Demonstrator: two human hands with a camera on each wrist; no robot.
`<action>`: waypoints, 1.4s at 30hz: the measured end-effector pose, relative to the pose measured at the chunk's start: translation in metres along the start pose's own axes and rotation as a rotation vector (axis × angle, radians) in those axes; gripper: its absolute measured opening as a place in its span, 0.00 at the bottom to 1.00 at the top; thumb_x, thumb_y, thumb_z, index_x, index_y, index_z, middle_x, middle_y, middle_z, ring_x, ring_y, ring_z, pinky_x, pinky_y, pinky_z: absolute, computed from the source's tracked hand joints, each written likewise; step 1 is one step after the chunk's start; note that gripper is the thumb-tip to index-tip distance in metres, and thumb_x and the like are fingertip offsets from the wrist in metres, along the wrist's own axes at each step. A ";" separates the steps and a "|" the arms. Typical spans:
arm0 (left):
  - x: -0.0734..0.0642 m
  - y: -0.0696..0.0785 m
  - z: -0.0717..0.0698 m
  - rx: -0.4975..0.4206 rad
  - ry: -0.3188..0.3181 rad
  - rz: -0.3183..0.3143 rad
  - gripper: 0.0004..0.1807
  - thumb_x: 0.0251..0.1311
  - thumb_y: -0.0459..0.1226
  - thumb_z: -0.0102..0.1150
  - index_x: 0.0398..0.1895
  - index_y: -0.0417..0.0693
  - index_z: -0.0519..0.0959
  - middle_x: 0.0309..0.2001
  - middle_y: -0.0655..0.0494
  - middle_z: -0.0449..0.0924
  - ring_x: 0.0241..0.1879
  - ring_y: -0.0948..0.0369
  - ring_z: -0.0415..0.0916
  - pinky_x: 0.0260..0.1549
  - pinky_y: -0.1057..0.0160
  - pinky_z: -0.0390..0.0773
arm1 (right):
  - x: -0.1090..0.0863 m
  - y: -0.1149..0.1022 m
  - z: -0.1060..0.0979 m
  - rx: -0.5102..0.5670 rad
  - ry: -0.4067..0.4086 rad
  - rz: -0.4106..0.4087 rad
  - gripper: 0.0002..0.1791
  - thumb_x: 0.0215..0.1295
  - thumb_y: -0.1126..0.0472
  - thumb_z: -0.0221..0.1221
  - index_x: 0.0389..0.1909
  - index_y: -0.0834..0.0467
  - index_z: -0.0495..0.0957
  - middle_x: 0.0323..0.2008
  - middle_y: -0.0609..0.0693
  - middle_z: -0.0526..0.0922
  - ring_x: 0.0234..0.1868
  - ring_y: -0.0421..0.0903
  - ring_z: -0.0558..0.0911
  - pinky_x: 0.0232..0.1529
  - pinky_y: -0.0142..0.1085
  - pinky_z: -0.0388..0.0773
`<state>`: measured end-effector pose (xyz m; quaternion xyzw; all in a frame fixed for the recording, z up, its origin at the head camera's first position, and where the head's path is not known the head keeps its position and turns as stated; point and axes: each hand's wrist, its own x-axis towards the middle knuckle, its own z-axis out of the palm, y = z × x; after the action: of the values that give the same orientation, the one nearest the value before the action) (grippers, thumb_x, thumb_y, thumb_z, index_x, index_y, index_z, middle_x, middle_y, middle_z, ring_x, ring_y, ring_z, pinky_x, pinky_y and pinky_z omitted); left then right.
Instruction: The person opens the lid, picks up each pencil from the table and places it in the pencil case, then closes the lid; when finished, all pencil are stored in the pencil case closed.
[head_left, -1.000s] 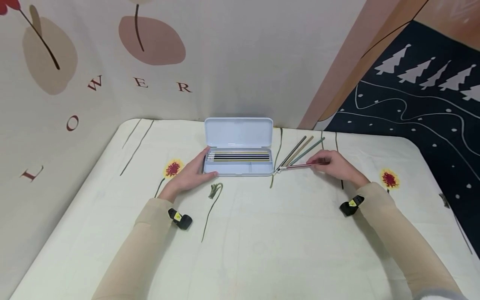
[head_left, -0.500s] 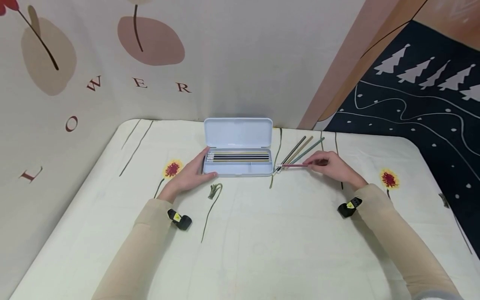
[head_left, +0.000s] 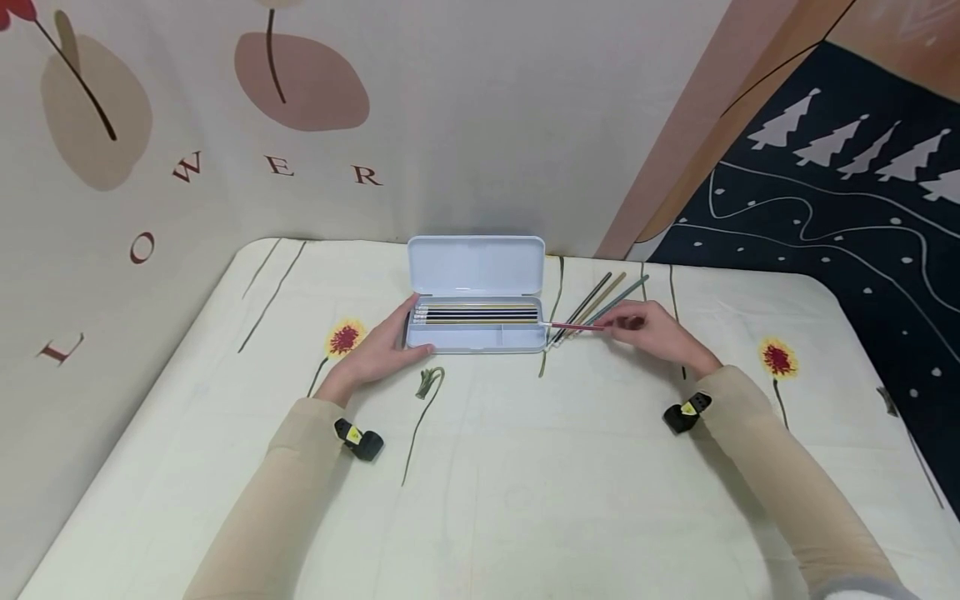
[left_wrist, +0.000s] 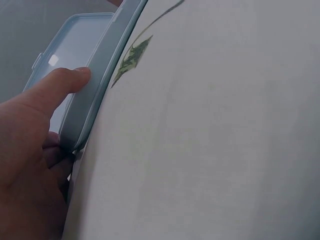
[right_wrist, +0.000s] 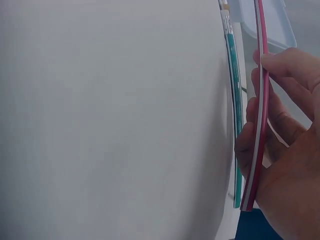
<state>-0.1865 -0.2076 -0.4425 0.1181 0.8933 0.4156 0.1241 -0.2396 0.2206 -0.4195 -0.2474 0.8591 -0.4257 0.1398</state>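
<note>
A pale blue pencil case (head_left: 465,337) lies on the cloth with its lid (head_left: 477,264) raised at the back. Several dark and yellowish pencils (head_left: 480,315) fill its rear compartment side by side. At the left end my left hand (head_left: 375,348) grips the case, thumb on the front wall (left_wrist: 97,85). My right hand (head_left: 645,327) pinches a red pencil (head_left: 574,327) with a white stripe; its pale end points left, right at the case's right rim. Loose pencils (head_left: 596,300) in dark, tan and teal fan out behind it on the table.
Green stems and red-yellow flowers (head_left: 780,358) are printed on the white tablecloth (head_left: 510,483). Lettered fabric (head_left: 480,125) rises behind the table. A dark cloth with white trees (head_left: 840,208) hangs along the right side.
My right hand has moved left with the red pencil, whose pale end has gone from beside the loose pencils to the case's right rim. The left hand and case have stayed put.
</note>
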 end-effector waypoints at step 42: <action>0.000 -0.001 0.000 0.002 -0.012 -0.012 0.52 0.62 0.44 0.63 0.77 0.42 0.38 0.75 0.41 0.44 0.73 0.47 0.41 0.69 0.48 0.46 | 0.062 -0.030 0.051 0.018 -0.052 -0.194 0.08 0.62 0.71 0.61 0.41 0.65 0.85 0.35 0.53 0.82 0.29 0.48 0.70 0.28 0.32 0.66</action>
<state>-0.1866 -0.2086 -0.4429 0.1152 0.8937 0.4130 0.1319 -0.2595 0.1374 -0.4277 -0.3392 0.8233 -0.4383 0.1221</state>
